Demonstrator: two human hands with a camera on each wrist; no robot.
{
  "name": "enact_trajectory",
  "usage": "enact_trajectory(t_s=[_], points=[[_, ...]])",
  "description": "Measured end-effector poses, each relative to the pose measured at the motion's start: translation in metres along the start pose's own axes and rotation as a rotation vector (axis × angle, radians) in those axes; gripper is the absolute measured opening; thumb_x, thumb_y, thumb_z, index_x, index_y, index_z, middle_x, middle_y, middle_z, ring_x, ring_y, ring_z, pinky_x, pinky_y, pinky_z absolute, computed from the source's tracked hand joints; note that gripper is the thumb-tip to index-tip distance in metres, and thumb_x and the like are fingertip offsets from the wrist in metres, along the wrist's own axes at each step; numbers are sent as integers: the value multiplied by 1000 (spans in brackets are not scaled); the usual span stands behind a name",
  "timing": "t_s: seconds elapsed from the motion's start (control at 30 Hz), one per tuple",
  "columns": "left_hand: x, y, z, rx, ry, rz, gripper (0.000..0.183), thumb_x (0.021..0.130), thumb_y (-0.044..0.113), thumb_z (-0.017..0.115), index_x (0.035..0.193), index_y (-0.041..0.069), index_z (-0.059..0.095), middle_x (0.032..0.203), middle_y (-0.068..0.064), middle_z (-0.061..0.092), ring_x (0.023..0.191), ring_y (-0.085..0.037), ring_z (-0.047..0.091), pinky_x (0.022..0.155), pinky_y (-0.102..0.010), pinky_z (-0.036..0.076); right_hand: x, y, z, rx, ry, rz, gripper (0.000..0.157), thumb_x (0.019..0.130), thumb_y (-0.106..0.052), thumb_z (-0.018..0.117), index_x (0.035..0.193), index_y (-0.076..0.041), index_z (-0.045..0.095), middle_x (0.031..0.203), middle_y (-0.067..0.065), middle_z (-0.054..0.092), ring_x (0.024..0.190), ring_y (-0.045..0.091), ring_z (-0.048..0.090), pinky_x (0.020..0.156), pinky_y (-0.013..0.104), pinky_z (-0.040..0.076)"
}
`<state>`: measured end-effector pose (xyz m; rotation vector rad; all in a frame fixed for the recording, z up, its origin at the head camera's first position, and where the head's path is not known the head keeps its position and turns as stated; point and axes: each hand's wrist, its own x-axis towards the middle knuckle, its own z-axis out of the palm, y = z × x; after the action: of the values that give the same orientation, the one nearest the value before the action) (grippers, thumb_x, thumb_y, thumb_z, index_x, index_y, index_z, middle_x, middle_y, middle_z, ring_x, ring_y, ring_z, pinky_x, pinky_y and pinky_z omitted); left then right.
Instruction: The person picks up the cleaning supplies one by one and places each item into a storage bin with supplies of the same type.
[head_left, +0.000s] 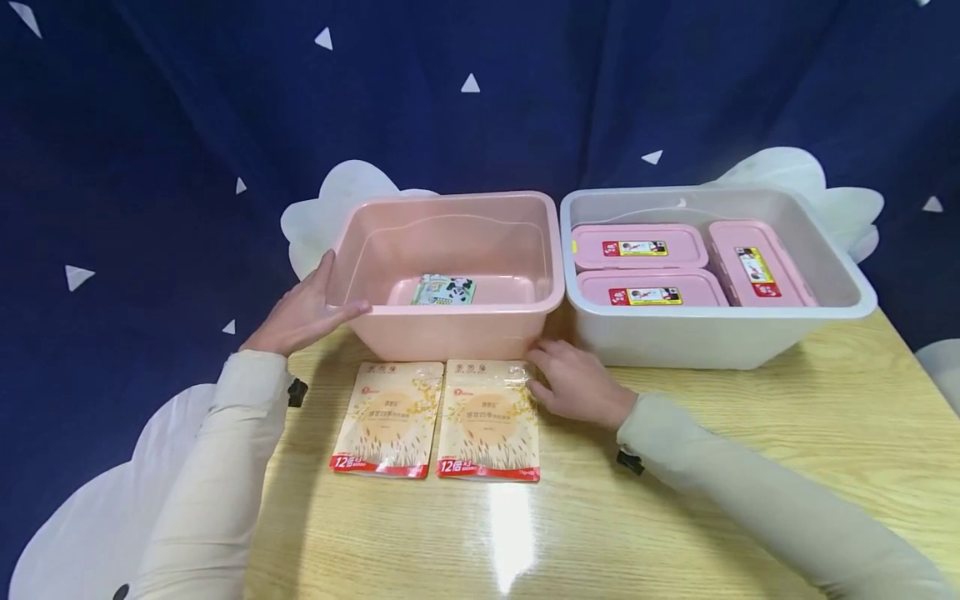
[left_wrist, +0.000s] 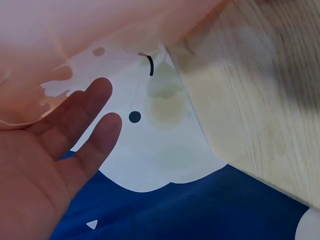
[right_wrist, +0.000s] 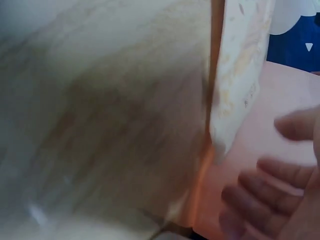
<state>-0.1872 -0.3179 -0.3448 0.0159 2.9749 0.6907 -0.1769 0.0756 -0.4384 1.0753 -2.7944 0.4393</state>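
Pink tub [head_left: 450, 335]: where is it sitting?

It's sitting on the table [head_left: 600, 533], just left of the white tub [head_left: 697, 342], with a small packet [head_left: 444, 290] lying inside.

And what is the left hand [head_left: 303, 312] doing there?

It's resting at the near left corner, fingers spreading straight along the side and thumb reaching over the rim. I'm guessing it's steadying the tub rather than lifting it.

Is the right hand [head_left: 573, 383] gripping anything?

Nothing that I'm seeing. Its fingers are bending loosely, blurring in the wrist view, near the tub's lower right corner and the right pouch [head_left: 489, 421]. I can't tell whether they're touching either.

Why are the pouches lying like that?

Right pouch and left pouch [head_left: 390, 421] are facing up side by side, probably for easy reach.
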Motion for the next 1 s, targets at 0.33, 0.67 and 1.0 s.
enact_trajectory(t_s=[0.33,0.67,1.0], points=[[-1,-4,4,-59,7,7,111,86,67,59,160,19,-9,168,-13,13,149,-41,27,117,-63,27,8,-1,24,92,-63,225,36,83,-32,74,101,-2,69,106,15,64,94,32,62,81,48,54],[3,-1,3,-64,11,22,111,87,65,59,160,16,-8,167,-16,13,151,-41,22,120,-61,23,15,13,29,248,-13,314,18,81,-23,75,74,-12,62,73,2,61,68,19,54,61,31,42],[2,-2,2,-83,15,30,108,88,62,59,160,15,-7,168,-14,11,151,-41,23,119,-62,24,14,16,32,396,3,296,11,84,-17,73,89,-8,69,80,4,64,71,16,55,67,28,45]])
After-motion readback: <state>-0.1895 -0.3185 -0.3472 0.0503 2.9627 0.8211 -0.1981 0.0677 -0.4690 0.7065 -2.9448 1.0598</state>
